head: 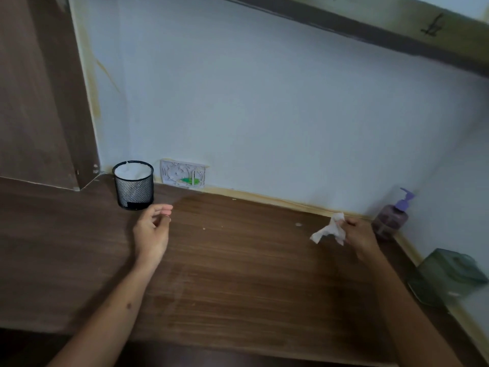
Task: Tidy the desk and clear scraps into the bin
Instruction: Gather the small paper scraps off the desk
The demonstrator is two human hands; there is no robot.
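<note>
A black mesh bin (134,193) stands at the back left of the brown wooden desk (238,274), with white paper inside it. My left hand (152,230) hovers just right of the bin, fingers loosely curled and holding nothing. My right hand (357,234) is near the back right of the desk and pinches a crumpled white tissue (329,230) that hangs to its left. A few tiny white crumbs (298,224) lie on the desk between the hands.
A purple pump bottle (391,218) stands in the back right corner. A greenish tissue box (447,276) sits along the right wall. A wall socket plate (183,176) is behind the bin. A dark wooden panel (39,102) rises at the left.
</note>
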